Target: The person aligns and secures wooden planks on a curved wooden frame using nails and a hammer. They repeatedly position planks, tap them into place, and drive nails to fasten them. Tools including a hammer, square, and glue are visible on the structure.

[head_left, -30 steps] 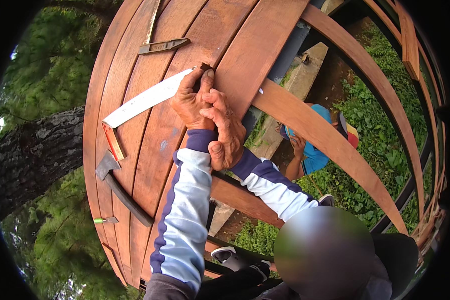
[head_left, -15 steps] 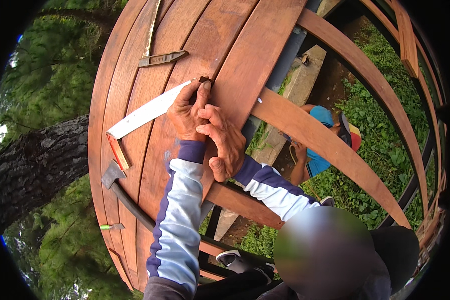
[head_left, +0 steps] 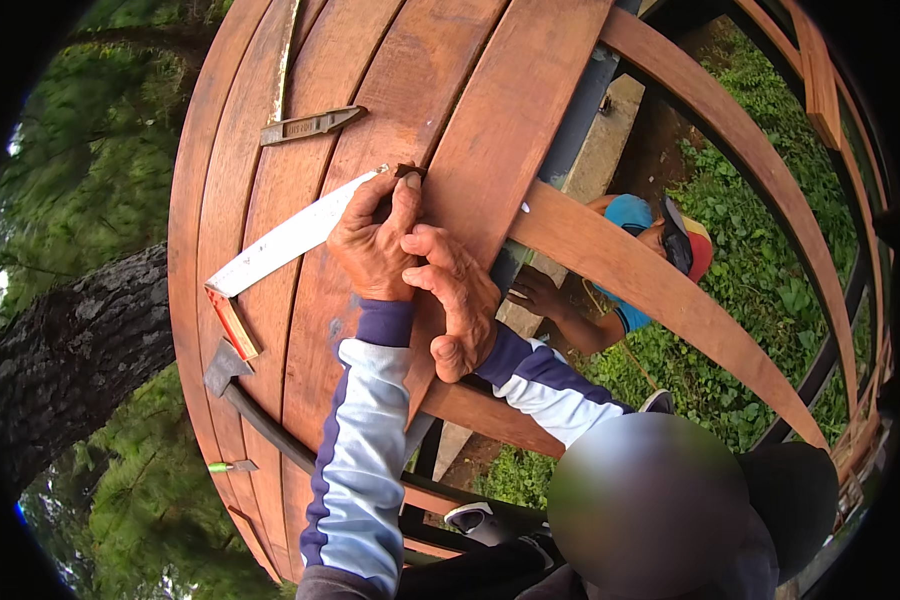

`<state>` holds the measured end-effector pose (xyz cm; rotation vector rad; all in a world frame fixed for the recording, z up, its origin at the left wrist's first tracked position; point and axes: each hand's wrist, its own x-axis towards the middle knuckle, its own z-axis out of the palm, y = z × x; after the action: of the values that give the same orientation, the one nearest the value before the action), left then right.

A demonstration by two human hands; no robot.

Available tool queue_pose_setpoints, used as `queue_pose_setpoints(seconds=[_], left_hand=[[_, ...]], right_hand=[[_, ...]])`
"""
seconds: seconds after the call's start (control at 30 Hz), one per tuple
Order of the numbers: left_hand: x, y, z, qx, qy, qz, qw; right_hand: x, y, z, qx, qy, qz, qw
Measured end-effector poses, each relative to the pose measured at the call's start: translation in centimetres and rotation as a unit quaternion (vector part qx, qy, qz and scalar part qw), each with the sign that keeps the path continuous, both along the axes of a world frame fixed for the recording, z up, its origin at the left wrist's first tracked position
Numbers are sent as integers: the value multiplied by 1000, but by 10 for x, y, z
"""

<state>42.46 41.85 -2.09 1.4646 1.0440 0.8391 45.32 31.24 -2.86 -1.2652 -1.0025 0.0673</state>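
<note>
My left hand [head_left: 372,245] lies over the reddish wooden planks [head_left: 420,80], its thumb and fingertips pinching a small dark brown piece [head_left: 408,171] at a plank's edge. What this piece is does not show. Just beside those fingers ends the white blade of a try square [head_left: 290,238], whose red-edged stock [head_left: 233,325] lies farther left. My right hand [head_left: 460,300] is close against the left one, its fingers bent but apart and touching the left hand's side. It holds nothing. Beyond the hands rests a hammer [head_left: 313,126] with a pointed metal head.
An axe [head_left: 228,370] and a green-handled blade [head_left: 232,466] lie on the left planks. At right, spaced curved slats [head_left: 660,280] leave gaps over greenery. Below them is a co-worker in blue [head_left: 628,212], one hand [head_left: 538,292] near a beam. A tree trunk [head_left: 80,340] stands left.
The view has shifted slightly. The co-worker below has reached a hand toward the planks' edge. My left hand keeps its pinch; my right hand has moved slightly lower.
</note>
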Motion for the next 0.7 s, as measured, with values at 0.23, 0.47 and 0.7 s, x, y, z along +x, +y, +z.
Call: queue_pose_setpoints(seconds=[0.23, 0.47, 0.7], left_hand=[[0, 0, 0, 1, 21, 1, 1000], [1, -2, -1, 80, 7, -16, 997], [2, -2, -3, 69, 5, -10, 998]], right_hand=[[-1, 0, 0, -3, 7, 2, 1000], [-2, -1, -1, -17, 5, -2, 1000], [-2, -1, -1, -24, -4, -7, 1000]])
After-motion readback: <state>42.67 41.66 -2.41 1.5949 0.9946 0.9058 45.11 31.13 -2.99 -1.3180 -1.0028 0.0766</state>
